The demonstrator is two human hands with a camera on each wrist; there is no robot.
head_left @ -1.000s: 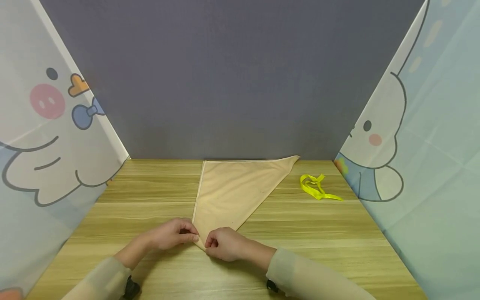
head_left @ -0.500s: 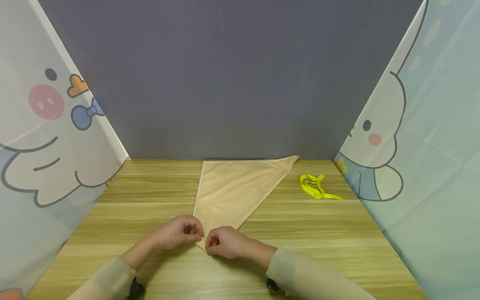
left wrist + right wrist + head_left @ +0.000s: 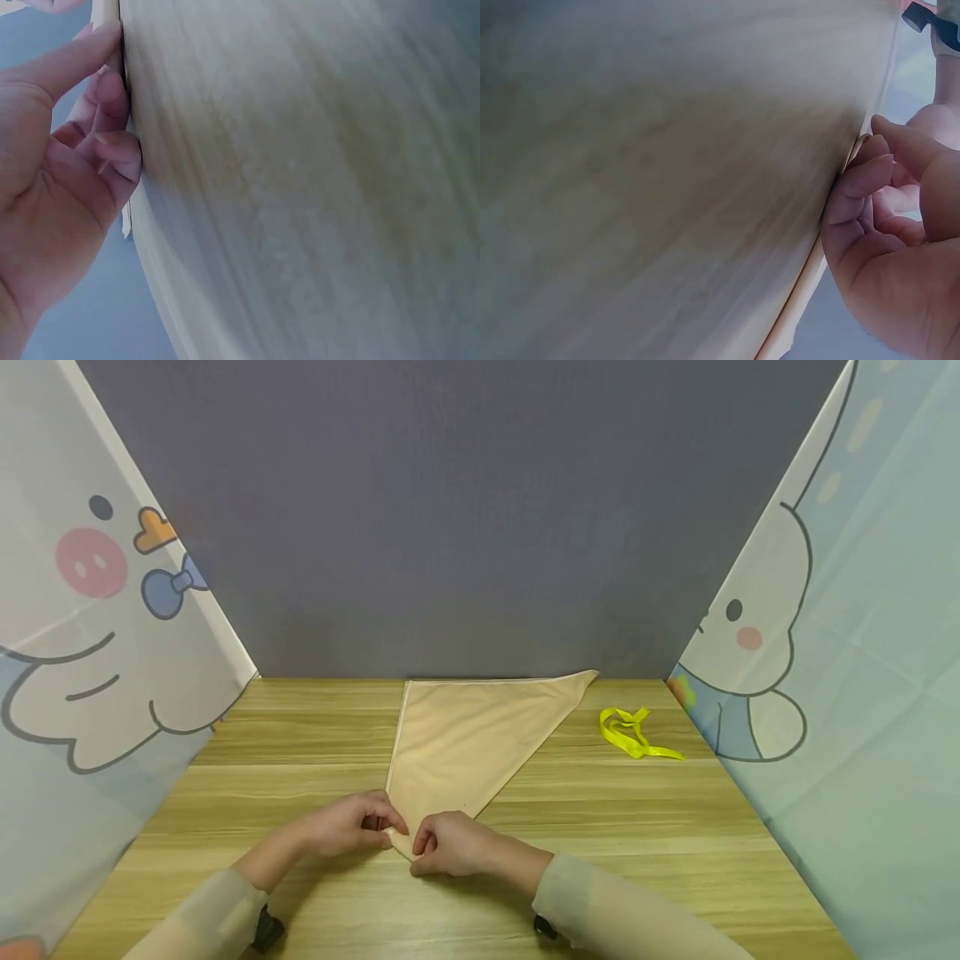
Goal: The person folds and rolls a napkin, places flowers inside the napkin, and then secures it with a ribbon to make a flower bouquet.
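A beige cloth (image 3: 465, 743) lies on the table in a triangular shape, its long slanted edge on the right and its narrow end toward the person. At that near end a short strip (image 3: 400, 844) is turned up in a small fold. My left hand (image 3: 351, 824) pinches the left end of this fold between thumb and fingers. Close beside it, my right hand (image 3: 453, 845) pinches the right end. In the left wrist view the fingertips (image 3: 111, 36) sit on the cloth's edge, low over the wood. The right wrist view shows the cloth's thin edge (image 3: 799, 300) running past the curled fingers.
A yellow ribbon (image 3: 630, 735) lies loosely looped on the wood-grain table (image 3: 645, 852), right of the cloth. A dark grey panel (image 3: 465, 527) stands behind the table. Cartoon-printed sheets (image 3: 847, 693) flank both sides. Dark straps show at both sleeves' cuffs.
My left hand has shifted right, then slightly back left. The cloth's near edge is now turned up into a small fold between the hands. The right hand has barely moved; the ribbon stays put.
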